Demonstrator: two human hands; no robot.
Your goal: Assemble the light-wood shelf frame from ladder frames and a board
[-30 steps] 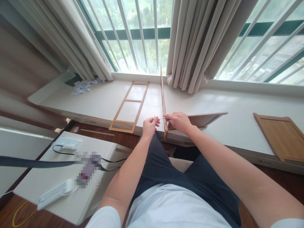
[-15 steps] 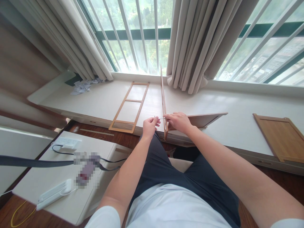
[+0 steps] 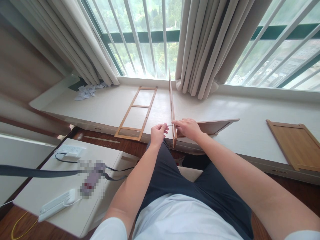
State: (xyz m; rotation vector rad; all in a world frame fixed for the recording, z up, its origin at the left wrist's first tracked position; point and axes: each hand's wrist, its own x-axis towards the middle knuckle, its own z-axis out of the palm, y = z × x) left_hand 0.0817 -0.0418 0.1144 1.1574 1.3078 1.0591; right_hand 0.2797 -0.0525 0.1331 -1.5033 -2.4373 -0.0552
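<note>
My left hand (image 3: 158, 133) pinches a thin metal hex key (image 3: 170, 125), whose long end reaches right to the near part of an upright wooden frame (image 3: 172, 106). Seen nearly edge-on, this frame stands on the white window ledge. Where it meets a wooden panel (image 3: 217, 126), my right hand (image 3: 187, 128) is closed over the joint, fingers wrapped on the frame's edge. The panel extends to the right from that joint, partly hidden by the hand. Any screw at the key's tip is too small to make out.
A flat wooden frame with crossbars (image 3: 140, 106) lies on the ledge (image 3: 105, 108) to the left. Another wooden panel (image 3: 300, 143) lies far right. Scraps of paper (image 3: 85, 91) sit by the curtain. At lower left, a white cabinet (image 3: 72, 176) carries a power strip (image 3: 72, 151) and cables.
</note>
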